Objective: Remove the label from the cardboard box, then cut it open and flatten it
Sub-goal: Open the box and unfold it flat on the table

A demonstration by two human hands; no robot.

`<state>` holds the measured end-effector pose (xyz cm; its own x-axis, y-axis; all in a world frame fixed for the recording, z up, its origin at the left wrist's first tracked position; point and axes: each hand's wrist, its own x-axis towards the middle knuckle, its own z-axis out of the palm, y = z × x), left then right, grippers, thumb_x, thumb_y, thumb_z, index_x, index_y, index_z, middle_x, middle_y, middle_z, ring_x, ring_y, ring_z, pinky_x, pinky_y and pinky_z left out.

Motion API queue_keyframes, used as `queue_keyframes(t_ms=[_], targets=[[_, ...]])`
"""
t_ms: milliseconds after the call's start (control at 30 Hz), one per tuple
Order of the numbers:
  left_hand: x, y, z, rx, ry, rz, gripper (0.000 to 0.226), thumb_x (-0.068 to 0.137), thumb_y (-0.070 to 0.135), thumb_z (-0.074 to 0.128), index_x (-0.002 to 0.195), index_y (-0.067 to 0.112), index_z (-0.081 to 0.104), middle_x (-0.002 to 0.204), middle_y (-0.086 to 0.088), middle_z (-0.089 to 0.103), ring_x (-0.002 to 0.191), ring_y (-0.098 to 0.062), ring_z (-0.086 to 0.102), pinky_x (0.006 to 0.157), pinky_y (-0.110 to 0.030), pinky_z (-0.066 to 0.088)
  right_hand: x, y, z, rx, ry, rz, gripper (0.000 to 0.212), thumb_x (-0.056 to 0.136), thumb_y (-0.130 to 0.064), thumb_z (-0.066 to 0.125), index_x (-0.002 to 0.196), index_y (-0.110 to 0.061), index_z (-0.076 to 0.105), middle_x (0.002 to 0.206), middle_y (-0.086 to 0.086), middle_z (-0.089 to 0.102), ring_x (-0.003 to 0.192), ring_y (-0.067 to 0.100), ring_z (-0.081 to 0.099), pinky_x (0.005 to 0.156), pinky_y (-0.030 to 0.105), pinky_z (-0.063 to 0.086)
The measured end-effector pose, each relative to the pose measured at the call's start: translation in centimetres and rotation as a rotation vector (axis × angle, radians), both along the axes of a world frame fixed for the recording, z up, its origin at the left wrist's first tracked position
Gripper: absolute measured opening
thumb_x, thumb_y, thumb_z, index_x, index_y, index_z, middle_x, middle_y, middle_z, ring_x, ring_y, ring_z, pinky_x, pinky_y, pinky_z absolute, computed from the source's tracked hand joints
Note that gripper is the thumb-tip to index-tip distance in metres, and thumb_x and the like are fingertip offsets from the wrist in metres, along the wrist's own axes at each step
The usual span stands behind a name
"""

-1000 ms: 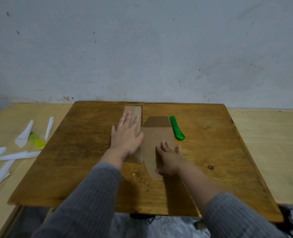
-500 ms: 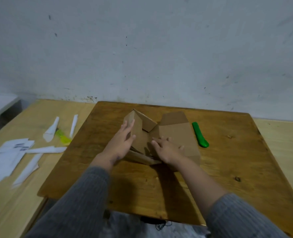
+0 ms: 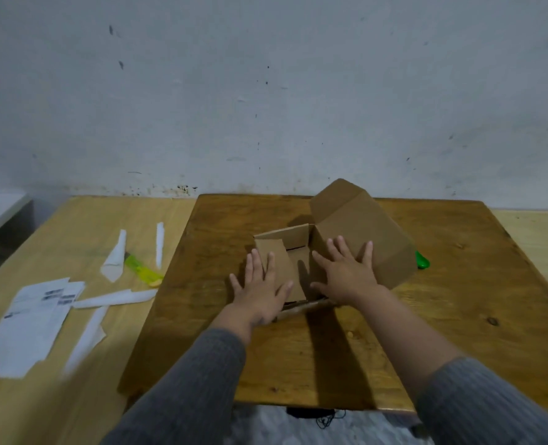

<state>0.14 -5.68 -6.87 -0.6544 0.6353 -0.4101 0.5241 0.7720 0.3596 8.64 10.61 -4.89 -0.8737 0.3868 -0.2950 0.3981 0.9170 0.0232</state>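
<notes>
A brown cardboard box [image 3: 362,232] lies cut open on the dark wooden board [image 3: 458,316], its panels half raised. My left hand [image 3: 259,290] rests flat, fingers spread, on the left flap. My right hand [image 3: 346,274] presses flat against the large right panel, which tilts up and away. A green cutter [image 3: 423,261] peeks out behind the box's right edge, mostly hidden. The removed white label [image 3: 31,319] lies on the pale table to the left.
Torn white paper strips [image 3: 115,258] and a yellow-green cutter [image 3: 142,271] lie on the pale table [image 3: 73,220] left of the board. A grey-white wall stands right behind the board. Dark cables hang below the board's front edge.
The box was pressed flat under both hands a second ago; its panels have since sprung up into a half-open shape. My view has shifted left, and the box now hides most of the green cutter.
</notes>
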Motion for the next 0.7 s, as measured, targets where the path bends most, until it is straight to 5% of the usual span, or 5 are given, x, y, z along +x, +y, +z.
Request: queue_keyframes(t_ms=[133,233,533,700], targets=[[0.2,0.9,-0.6,-0.012,0.19,-0.099,0.071,0.099,0.057,0.018,0.145,0.027,-0.026,0.146,-0.005,-0.046,0.133,-0.026,-0.044,0.106,-0.062,-0.024,-0.5,1.3,0.5,-0.002,-0.001,-0.025,0.059,0.096,-0.052,0.031,0.149,-0.03,0.02,0.161,0.003,0.001,0.147,0.025,-0.011,0.106,0.07,-0.013],[-0.9,1.2,-0.6,-0.028,0.313,-0.254,0.064,0.1,0.055,0.011,0.15,0.028,-0.016,0.156,0.002,-0.03,0.139,-0.024,-0.035,0.105,-0.06,-0.026,0.0,0.3,0.8,-0.003,0.035,-0.023,0.053,0.097,-0.053,0.025,0.146,-0.033,0.028,0.161,0.005,0.006,0.147,0.027,-0.009,0.104,0.067,-0.018],[0.1,2.2,0.4,-0.041,0.188,-0.382,0.053,0.101,0.051,0.01,0.153,0.039,0.006,0.163,0.008,-0.004,0.147,-0.03,0.0,0.114,-0.053,-0.001,-0.6,1.2,0.3,0.255,-0.168,-0.09,0.053,0.099,-0.036,0.024,0.15,-0.024,0.019,0.161,0.003,-0.007,0.146,0.03,-0.017,0.104,0.071,-0.015],[0.2,3.9,0.8,0.014,0.33,-0.504,0.057,0.102,0.049,0.015,0.153,0.026,0.021,0.157,0.005,0.029,0.138,-0.026,0.022,0.109,-0.047,0.016,-1.0,4.0,0.8,0.188,-0.067,-0.114,0.054,0.097,-0.019,0.032,0.15,-0.027,0.02,0.161,-0.003,-0.002,0.147,0.026,-0.013,0.106,0.068,-0.014]])
